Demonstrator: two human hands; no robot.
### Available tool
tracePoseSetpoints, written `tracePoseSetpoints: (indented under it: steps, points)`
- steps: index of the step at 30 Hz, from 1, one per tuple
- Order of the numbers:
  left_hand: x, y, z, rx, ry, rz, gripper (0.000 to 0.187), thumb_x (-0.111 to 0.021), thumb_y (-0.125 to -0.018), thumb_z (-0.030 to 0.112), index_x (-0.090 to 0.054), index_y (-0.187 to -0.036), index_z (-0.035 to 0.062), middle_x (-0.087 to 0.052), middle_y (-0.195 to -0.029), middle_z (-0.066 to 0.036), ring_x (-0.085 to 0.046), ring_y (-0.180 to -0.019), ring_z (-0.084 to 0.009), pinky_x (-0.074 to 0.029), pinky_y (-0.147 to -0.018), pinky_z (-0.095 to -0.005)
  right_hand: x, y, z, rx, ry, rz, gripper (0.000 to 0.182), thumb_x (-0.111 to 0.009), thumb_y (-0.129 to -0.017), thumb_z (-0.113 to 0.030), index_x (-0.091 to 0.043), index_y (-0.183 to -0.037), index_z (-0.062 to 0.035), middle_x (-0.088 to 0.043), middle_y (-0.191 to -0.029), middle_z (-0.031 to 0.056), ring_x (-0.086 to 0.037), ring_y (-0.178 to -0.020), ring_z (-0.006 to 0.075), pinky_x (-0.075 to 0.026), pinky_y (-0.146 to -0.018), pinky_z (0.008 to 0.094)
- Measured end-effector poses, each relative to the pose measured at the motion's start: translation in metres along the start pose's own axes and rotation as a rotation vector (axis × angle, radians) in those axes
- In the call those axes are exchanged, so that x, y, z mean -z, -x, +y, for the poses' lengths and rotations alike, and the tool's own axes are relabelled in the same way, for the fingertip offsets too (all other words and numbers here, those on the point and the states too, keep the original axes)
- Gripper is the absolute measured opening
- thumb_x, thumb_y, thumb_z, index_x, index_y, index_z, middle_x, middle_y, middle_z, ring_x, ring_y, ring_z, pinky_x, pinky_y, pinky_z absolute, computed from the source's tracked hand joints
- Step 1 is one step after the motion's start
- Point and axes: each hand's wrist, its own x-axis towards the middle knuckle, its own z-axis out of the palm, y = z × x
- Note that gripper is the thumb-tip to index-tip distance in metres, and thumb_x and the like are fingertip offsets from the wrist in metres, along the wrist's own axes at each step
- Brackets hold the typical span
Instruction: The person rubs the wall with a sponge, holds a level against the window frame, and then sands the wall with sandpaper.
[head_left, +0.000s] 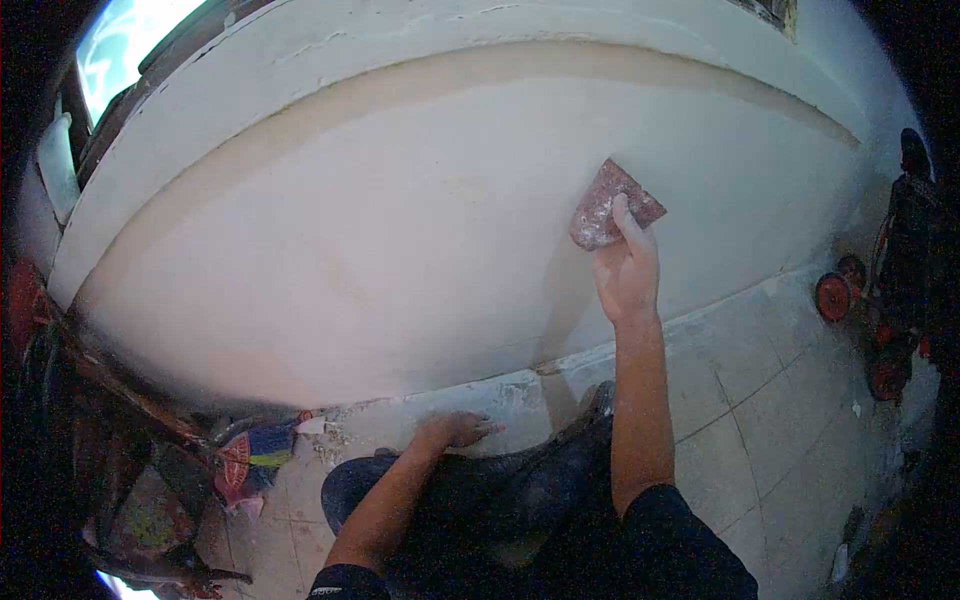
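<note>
2 hands are in view. The right hand (628,275) is closed on a dusty reddish-brown sheet (598,212), thumb on the near face, fingers hidden behind it. The sheet is positioned at the pale wall (400,220); full contact cannot be confirmed. The left hand (460,430), fingers loosely extended and palm hidden, is located at the dark trousers (500,495).

Grainy fisheye curvature, blackened corners
</note>
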Motion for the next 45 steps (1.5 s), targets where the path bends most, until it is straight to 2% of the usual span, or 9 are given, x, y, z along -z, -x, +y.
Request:
tracePoseSetpoints:
  steps: [8,12,17,22,29,32,37,41,45]
  points:
    - [0.021,0.010,0.014,-0.131,0.096,-0.006,0.076,-0.035,-0.102,0.068,-0.051,-0.147,0.0101,-0.052,-0.148,-0.021,-0.050,-0.135,-0.0398,-0.036,-0.115,-0.0496,0.009,0.002,-0.004,-0.116,0.190,-0.063,0.026,-0.071,-0.096,-0.017,-0.066,-0.118,-0.0030,-0.069,-0.110,0.0046,-0.066,-0.099,0.0152,-0.053,-0.091,0.0352]
    - [0.025,0.016,0.018,-0.649,0.952,0.388,0.065,-0.040,-0.107,0.057,-0.053,-0.141,0.0028,-0.061,-0.133,-0.014,-0.057,-0.121,-0.0260,-0.045,-0.106,-0.0414,-0.014,0.032,0.019,-0.412,0.632,-0.315,0.021,-0.074,-0.094,-0.017,-0.073,-0.107,-0.0007,-0.072,-0.098,0.0030,-0.066,-0.088,0.0113,-0.053,-0.082,0.0305]
    - [0.048,0.058,0.030,-0.588,1.499,0.492,0.055,-0.053,-0.106,0.046,-0.054,-0.138,0.0010,-0.062,-0.128,-0.011,-0.058,-0.117,-0.0200,-0.046,-0.105,-0.0394,0.038,0.096,0.116,-0.728,0.765,-0.493,0.027,-0.076,-0.092,-0.023,-0.075,-0.106,-0.0007,-0.072,-0.092,0.0022,-0.063,-0.083,0.0099,-0.052,-0.074,0.0289]
    - [0.043,0.031,0.010,-0.431,1.377,0.730,0.049,-0.068,-0.099,0.034,-0.060,-0.131,-0.0020,-0.069,-0.116,-0.010,-0.063,-0.109,-0.0198,-0.050,-0.099,-0.0383,0.086,0.110,0.142,-0.395,1.290,-0.370,0.057,-0.082,-0.084,-0.039,-0.063,-0.127,-0.0066,-0.071,-0.090,0.0036,-0.066,-0.084,0.0167,-0.053,-0.082,0.0333]
    - [0.042,0.022,-0.005,-0.446,1.352,0.774,0.046,-0.067,-0.100,0.034,-0.063,-0.127,-0.0026,-0.069,-0.121,-0.014,-0.065,-0.105,-0.0192,-0.053,-0.090,-0.0346,0.092,0.112,0.152,-0.430,1.003,-0.507,0.059,-0.081,-0.082,-0.021,-0.051,-0.128,-0.0005,-0.066,-0.086,0.0037,-0.064,-0.082,0.0129,-0.053,-0.085,0.0308]
    - [0.033,0.012,-0.015,-0.253,0.997,1.002,0.046,-0.064,-0.101,0.035,-0.063,-0.126,-0.0042,-0.070,-0.118,-0.013,-0.066,-0.102,-0.0188,-0.054,-0.086,-0.0323,0.057,0.124,0.144,0.040,1.334,-0.689,0.059,-0.081,-0.081,-0.017,-0.047,-0.128,-0.0011,-0.065,-0.086,0.0035,-0.063,-0.087,0.0130,-0.050,-0.094,0.0332]
    - [0.043,0.030,0.001,-0.262,1.013,0.888,0.048,-0.061,-0.103,0.035,-0.063,-0.131,-0.0036,-0.073,-0.109,-0.015,-0.067,-0.100,-0.0190,-0.053,-0.089,-0.0331,0.054,0.123,0.135,-0.492,1.138,-0.479,0.061,-0.076,-0.082,-0.017,-0.041,-0.130,-0.0064,-0.067,-0.094,0.0019,-0.064,-0.105,0.0196,-0.040,-0.106,0.0414]
    - [0.040,0.021,-0.005,-0.318,1.018,0.872,0.048,-0.061,-0.103,0.035,-0.062,-0.131,-0.0039,-0.072,-0.109,-0.016,-0.067,-0.099,-0.0199,-0.052,-0.090,-0.0344,0.052,0.132,0.134,-0.047,1.377,-0.545,0.063,-0.075,-0.081,-0.019,-0.039,-0.132,-0.0082,-0.067,-0.091,0.0000,-0.065,-0.102,0.0213,-0.037,-0.106,0.0473]
    - [0.037,0.028,0.000,-0.300,0.968,0.931,0.051,-0.060,-0.103,0.038,-0.063,-0.130,-0.0050,-0.072,-0.110,-0.017,-0.067,-0.101,-0.0226,-0.052,-0.093,-0.0358,0.050,0.125,0.132,-0.392,1.229,-0.450,0.066,-0.075,-0.079,-0.020,-0.040,-0.133,-0.0089,-0.067,-0.089,-0.0015,-0.064,-0.105,0.0204,-0.031,-0.108,0.0509]
